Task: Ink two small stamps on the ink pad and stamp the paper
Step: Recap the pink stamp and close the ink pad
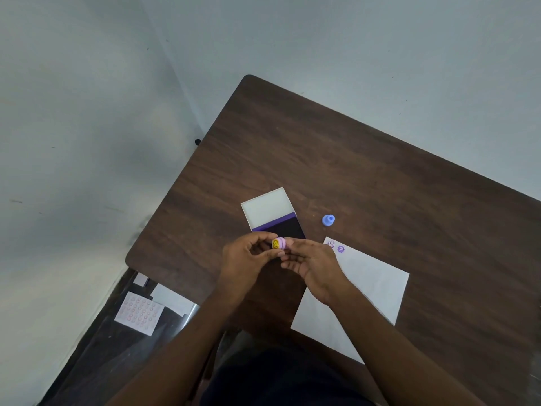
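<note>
A small pink stamp [279, 243] with a yellow smiley face sits between the fingertips of both hands, just in front of the ink pad. My left hand [248, 259] pinches its left side and my right hand [310, 263] holds its right side. The ink pad [289, 228] lies open, dark pad near me and its white lid [268, 209] folded back. A blue stamp [328, 220] stands alone on the table to the right of the pad. The white paper [366, 285] lies at the right, with two purple prints [336, 246] in its far corner.
The brown table [351, 159] ends at a rounded far-left corner, with grey floor beyond. Below its left edge, a lower surface holds a sheet of pink dots [139, 313] and other white sheets [172, 298].
</note>
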The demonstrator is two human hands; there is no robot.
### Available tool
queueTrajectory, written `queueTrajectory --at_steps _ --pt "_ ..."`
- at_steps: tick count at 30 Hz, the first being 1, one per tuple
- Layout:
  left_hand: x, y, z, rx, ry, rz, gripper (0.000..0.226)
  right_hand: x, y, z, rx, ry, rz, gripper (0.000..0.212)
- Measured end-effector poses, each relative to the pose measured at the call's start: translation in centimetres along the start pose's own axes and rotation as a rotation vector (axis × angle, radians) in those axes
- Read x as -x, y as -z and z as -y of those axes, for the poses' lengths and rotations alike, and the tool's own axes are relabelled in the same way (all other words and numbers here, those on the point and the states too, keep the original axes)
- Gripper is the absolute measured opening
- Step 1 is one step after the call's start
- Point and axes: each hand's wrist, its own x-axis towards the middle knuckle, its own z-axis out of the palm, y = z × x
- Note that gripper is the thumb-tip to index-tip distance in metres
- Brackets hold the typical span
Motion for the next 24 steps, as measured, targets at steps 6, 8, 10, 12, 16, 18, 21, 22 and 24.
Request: queueTrajectory --at_steps 6,8,10,12,16,18,21,22,24 --pt "0.1 0.0 0.1 0.094 0.083 0.008 0.032 0.0 0.1 -0.4 0.073 0.025 0.005 0.019" --pt "-0.1 0.1 0.1 0.134 0.091 0.028 0.032 -0.1 0.4 -0.5 0.108 0.043 0.016 0.02" --pt "-0.4 0.4 0.1 0.169 0.072 0.048 0.033 -0.1 0.5 -0.5 0.148 0.063 0.02 0.023" --pt "-0.6 0.7 0.0 0.174 0.049 0.073 0.035 -0.2 0.6 -0.6 0.187 0.085 0.018 0.025" --pt "-1.1 0.8 0.0 0.182 0.002 0.084 0.034 -0.5 0.6 -0.5 0.194 0.124 0.024 0.025" --pt "-1.2 0.4 0.0 0.145 -0.014 0.078 0.037 -0.6 0.5 -0.5 0.18 0.133 -0.011 0.025" --pt "-1.3 -0.5 0.0 0.057 0.013 0.044 0.044 -1.1 0.7 -0.5 0.334 0.243 -0.202 0.025" --pt "-1.4 -0.9 0.2 0.054 0.029 0.043 0.041 -1.2 1.0 -0.4 0.403 0.299 -0.264 0.026" --pt "-1.7 -1.5 0.5 0.03 0.047 0.06 0.032 -1.4 1.7 -0.1 0.523 0.397 -0.362 0.03"
